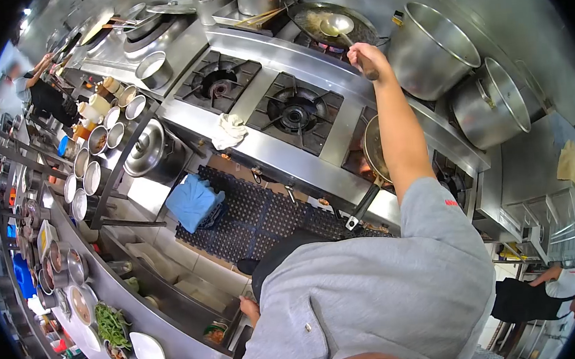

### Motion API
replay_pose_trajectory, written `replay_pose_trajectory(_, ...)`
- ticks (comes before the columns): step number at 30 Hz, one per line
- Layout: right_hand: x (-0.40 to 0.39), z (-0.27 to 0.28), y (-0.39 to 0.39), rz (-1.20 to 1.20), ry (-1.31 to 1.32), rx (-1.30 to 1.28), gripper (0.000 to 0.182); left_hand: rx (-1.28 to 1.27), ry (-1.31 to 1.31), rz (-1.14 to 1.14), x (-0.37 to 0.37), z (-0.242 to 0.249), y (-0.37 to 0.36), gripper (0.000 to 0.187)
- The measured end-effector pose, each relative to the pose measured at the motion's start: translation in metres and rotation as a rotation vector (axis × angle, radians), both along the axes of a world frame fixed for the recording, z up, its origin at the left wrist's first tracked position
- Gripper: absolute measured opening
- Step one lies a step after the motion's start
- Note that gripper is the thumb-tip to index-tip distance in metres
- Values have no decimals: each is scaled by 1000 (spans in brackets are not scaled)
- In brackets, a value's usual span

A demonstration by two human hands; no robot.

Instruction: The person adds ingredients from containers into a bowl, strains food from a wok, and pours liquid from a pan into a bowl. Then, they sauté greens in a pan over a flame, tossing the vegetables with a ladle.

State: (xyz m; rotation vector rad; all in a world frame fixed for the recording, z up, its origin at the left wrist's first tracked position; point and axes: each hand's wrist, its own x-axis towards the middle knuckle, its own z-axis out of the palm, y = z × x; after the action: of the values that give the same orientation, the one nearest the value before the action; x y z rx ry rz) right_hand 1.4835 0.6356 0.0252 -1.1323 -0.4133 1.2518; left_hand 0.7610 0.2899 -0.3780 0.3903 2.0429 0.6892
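My right hand (367, 57) is stretched far forward, its fingers wrapped round the wooden handle of a ladle (336, 25). The ladle's round bowl is over a dark wok (308, 17) at the back of the stove, with some liquid or food in the wok. Below my right forearm, a frying pan (374, 147) sits on a front burner with flame beside it, its handle (365, 204) pointing toward me. My left hand (249, 309) is low beside the metal counter edge; its fingers are small and partly hidden, so its grip is unclear.
Two large pots (434, 50) stand right of the wok. Bare burners (296, 111) and a white cloth (228, 130) are on the stove (181, 117). A blue cloth (195, 201) lies over something by the mat. Bowls and greens (112, 325) line the left counter. Other people appear at far left and lower right.
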Motion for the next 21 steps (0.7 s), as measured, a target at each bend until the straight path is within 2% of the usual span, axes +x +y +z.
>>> replay_pose_trajectory(1,-3,5,-4,-7,-57,-15,13,0,-1,-2,0,10,10,50)
replay_pose_trajectory(3,-6,10,-5,-20,-118,-28,14,49,-145,141,-3,31,36,43)
replay_pose_trajectory(5,-8,6,4,-73,-775,-271,13,78,-219,213,-9,44,55,41)
replay_pose_trajectory(6,-10,5,8,-74,-777,-266,13,135,-183,198,-14,48,63,41)
replay_pose_trajectory(9,-11,-4,17,-111,-1016,-442,11,218,-142,195,-24,63,75,42)
replay_pose_trajectory(14,-12,-5,20,-95,-955,-408,14,248,-113,225,-33,50,55,42)
replay_pose_trajectory(16,-8,-4,17,-44,-795,-326,18,195,-103,233,-31,48,42,42)
replay_pose_trajectory(17,-5,-8,12,-59,-614,-188,17,139,-95,236,-29,48,36,42)
replay_pose_trajectory(18,0,-8,10,-55,-614,-189,17,137,-94,240,-26,48,31,42)
replay_pose_trajectory(20,6,-10,6,-50,-277,-32,15,156,-108,278,-24,44,23,42)
replay_pose_trajectory(21,3,-5,-2,-57,-282,-17,12,152,-107,277,-23,46,22,42)
